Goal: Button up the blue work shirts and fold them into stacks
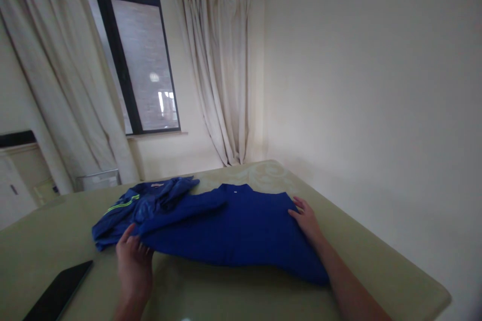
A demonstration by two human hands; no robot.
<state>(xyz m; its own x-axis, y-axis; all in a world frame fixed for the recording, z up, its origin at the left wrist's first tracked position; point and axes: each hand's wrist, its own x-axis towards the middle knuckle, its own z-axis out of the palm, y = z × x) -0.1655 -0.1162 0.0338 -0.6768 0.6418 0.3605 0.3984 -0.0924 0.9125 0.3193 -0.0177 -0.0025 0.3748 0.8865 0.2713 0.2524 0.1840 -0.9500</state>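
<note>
between the fingers (136, 238) of both hands lies the blue shirt (248, 225).

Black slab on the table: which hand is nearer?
Left: the left hand is just right of the black slab, gripping the left end of the blue garment; the right hand is farther off, at the garment's right edge.

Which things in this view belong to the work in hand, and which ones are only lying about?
In the work:
plain blue garment
left hand, holding it
right hand, at its other side

Apparently lying about:
striped blue garment, beside it
flat black object, on the table
</note>
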